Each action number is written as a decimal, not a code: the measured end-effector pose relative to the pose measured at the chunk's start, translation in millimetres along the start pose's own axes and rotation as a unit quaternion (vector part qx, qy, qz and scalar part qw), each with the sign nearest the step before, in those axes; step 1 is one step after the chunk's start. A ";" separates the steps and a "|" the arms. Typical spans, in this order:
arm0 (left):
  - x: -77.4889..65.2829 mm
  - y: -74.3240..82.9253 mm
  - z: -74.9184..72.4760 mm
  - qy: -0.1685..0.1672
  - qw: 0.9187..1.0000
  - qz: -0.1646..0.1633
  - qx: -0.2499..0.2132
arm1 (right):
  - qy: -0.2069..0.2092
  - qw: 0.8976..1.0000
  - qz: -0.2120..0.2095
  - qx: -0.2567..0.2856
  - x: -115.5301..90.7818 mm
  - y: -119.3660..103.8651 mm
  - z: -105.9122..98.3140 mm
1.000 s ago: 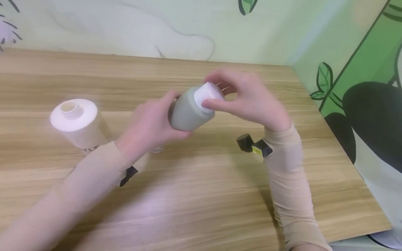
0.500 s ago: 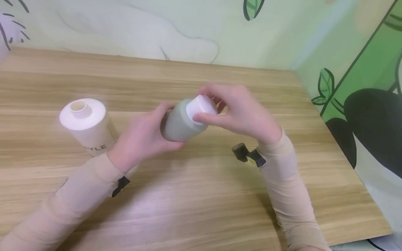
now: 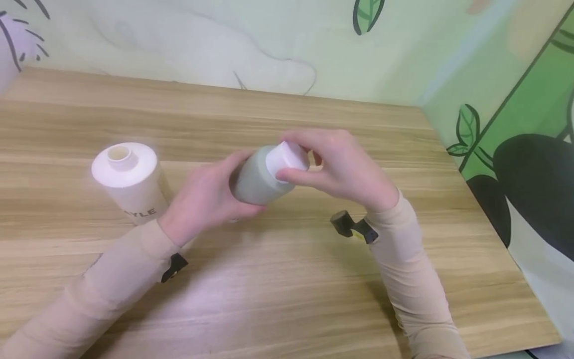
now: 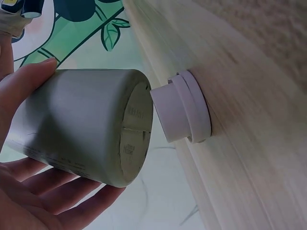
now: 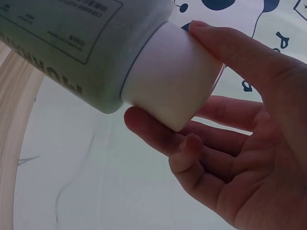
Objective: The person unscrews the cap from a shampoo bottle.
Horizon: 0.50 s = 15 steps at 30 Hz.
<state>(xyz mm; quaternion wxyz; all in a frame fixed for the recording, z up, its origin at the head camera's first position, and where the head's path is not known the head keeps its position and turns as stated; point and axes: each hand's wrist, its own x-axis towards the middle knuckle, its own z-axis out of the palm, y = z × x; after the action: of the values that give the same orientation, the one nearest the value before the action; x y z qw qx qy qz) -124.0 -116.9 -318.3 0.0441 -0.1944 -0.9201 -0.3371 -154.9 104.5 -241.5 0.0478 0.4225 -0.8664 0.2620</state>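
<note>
My left hand [image 3: 204, 194] grips a grey-green bottle [image 3: 255, 179] round its body, holding it tilted above the table. The bottle's white cap [image 3: 287, 160] points up and to the right. My right hand [image 3: 347, 169] pinches that cap between thumb and fingers. In the right wrist view the cap [image 5: 175, 76] sits against the bottle's shoulder, and dark printing shows on the body. The left wrist view shows the bottle's base [image 4: 136, 132] and, on the table beyond it, a loose white cap [image 4: 184, 108]; the left hand mostly hides this one from the head view.
A larger white bottle [image 3: 127, 182] with an uncapped neck stands on the wooden table [image 3: 287, 299], left of my left hand. A painted wall [image 3: 202, 45] runs along the back, and another rises beyond the table's right edge.
The head view has shifted a little. Both hands and the held bottle have come slightly nearer and lower. The right hand keeps its pinch on the cap, its fingers slightly turned.
</note>
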 end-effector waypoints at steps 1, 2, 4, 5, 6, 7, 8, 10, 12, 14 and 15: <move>0.1 -0.4 -0.3 -0.001 1.000 -0.001 -0.002 | 0.001 1.000 -0.003 0.000 0.0 0.0 0.4; 0.2 -0.9 -0.6 -0.003 1.000 -0.001 -0.003 | 0.001 1.000 -0.006 0.002 -0.1 0.1 0.7; 1.0 -1.7 -1.4 -0.008 1.000 -0.002 -0.012 | 0.001 1.000 -0.016 0.006 0.0 0.8 1.0; 1.4 -2.1 -2.1 -0.011 1.000 -0.002 -0.020 | -0.002 1.000 -0.025 0.008 -0.1 1.2 0.6; 1.8 -2.5 -2.6 -0.016 0.999 -0.004 -0.029 | -0.005 0.999 -0.034 0.010 -0.5 1.7 0.2; 2.1 -3.0 -3.0 -0.021 0.999 -0.006 -0.035 | -0.009 0.999 -0.044 0.013 -0.9 2.1 -0.3; 2.4 -3.4 -3.1 -0.025 0.999 -0.007 -0.040 | -0.014 0.998 -0.052 0.015 -1.3 2.6 -1.0; 2.7 -4.2 -3.1 -0.033 0.998 -0.011 -0.050 | -0.025 0.997 -0.065 0.015 -1.8 4.0 -2.1; 2.6 -4.7 -2.7 -0.036 0.998 -0.012 -0.052 | -0.034 0.997 -0.067 0.017 -1.9 4.7 -3.2; 2.3 -4.8 -2.4 -0.039 0.998 -0.013 -0.053 | -0.039 0.997 -0.065 0.016 -1.5 5.2 -3.7; 2.1 -4.7 -2.5 -0.040 0.998 -0.014 -0.055 | -0.040 0.997 -0.065 0.017 -1.1 5.6 -3.6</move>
<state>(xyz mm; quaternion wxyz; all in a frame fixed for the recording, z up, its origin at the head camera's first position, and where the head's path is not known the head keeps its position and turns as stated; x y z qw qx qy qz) -127.8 -121.1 -318.8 -0.0081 -0.1966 -0.9038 -0.3801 -158.9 109.8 -241.1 0.0229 0.4891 -0.8337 0.2555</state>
